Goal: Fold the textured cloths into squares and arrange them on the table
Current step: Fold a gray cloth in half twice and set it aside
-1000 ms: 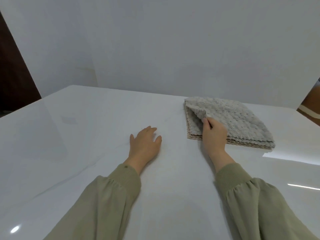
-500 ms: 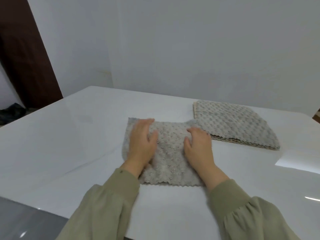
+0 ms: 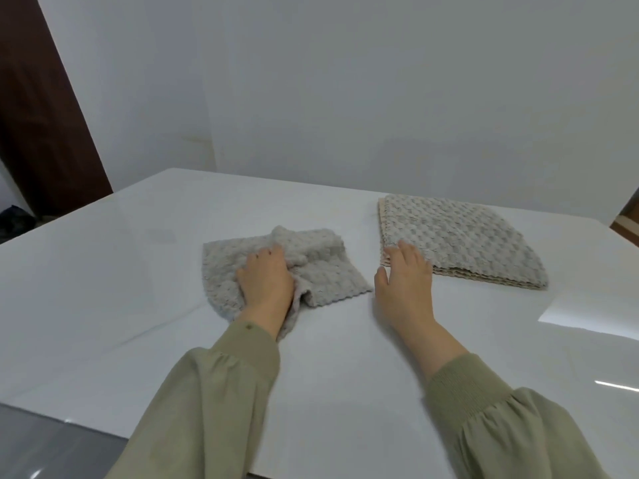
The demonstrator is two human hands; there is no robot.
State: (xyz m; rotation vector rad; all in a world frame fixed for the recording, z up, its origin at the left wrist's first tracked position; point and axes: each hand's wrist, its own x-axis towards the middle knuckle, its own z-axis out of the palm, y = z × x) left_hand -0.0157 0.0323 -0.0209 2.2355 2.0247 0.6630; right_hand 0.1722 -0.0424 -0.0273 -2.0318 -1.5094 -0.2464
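We see one loose cloth (image 3: 321, 271), rumpled, just left of one stack (image 3: 460, 236) on table (image 3: 138, 305). Two hands: left hand (image 3: 266, 281) grips cloth, fingers curled; right hand (image 3: 404, 281) flat, fingers straight, tips touching stack's near corner.

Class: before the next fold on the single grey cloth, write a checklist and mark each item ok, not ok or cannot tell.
1. Single grey cloth lies flat: not ok, bunched by the left hand.
2. Left hand's grip on it: cannot tell.
3. Stack of cloths edges aligned: ok.
4. Right hand free: ok, open, fingertips at the stack's corner.
5. Cloth fully on the white table: ok.
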